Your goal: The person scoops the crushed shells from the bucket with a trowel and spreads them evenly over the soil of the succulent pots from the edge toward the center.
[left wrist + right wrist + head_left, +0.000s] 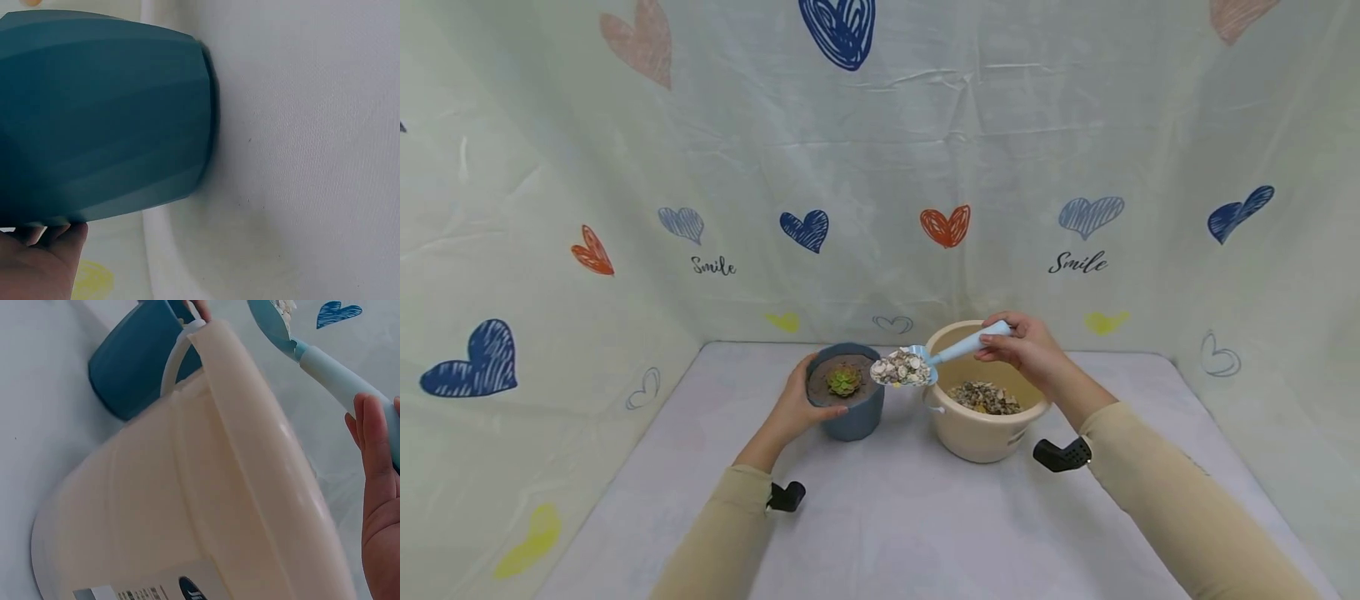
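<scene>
A blue flowerpot [854,421] stands on the table, holding a small green succulent [843,380] in brown soil. My left hand [796,402] holds the pot's left side, thumb along the front; in the left wrist view its fingertips [75,236] touch the pot wall. With my right hand [1028,350] I grip the handle of a light-blue hand trowel [961,347]. Its blade, heaped with pale mixed pebbles [901,367], hangs between the pot's right rim and the bucket. The beige bucket [976,437] contains more gravel [985,397].
The bucket stands close to the pot's right, its white handle [175,362] hanging on the side facing the pot. A white cloth covers the table [865,533]. Behind it hangs a pale curtain [880,167] printed with hearts.
</scene>
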`<state>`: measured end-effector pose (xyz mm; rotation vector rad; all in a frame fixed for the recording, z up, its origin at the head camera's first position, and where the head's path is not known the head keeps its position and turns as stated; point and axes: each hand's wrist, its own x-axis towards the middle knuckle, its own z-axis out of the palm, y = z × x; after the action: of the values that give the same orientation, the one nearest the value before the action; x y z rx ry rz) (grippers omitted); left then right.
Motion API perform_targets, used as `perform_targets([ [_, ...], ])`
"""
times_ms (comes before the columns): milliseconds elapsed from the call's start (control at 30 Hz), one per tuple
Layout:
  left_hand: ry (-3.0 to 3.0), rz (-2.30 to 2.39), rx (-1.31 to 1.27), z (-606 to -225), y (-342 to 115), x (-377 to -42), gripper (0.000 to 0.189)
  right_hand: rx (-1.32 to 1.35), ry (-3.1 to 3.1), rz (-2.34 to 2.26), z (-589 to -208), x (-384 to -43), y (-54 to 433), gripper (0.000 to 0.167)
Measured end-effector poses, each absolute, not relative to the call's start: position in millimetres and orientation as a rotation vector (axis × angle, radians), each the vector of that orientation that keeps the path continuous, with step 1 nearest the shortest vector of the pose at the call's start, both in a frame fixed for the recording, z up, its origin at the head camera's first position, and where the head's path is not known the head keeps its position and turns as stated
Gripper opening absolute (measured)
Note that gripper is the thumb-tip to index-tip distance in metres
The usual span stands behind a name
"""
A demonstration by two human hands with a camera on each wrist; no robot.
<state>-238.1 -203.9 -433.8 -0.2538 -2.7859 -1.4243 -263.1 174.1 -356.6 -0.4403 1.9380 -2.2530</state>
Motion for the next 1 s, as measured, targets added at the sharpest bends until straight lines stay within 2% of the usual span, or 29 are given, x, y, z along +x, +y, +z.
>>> perform_targets([
  [700, -2.668, -1.537, -0.216, -442.0, -169.0, -218.2, 0.118, -0.451, 1.974, -2.163, -360.4, -265.2, 157.5, 0.025],
  [1000, -2.615, -1.581, -0.173, -448.0, -159.8, -208.7, 0.121, -0.419, 1.995, -2.103, -359.0, -267.3, 145.6, 0.034],
])
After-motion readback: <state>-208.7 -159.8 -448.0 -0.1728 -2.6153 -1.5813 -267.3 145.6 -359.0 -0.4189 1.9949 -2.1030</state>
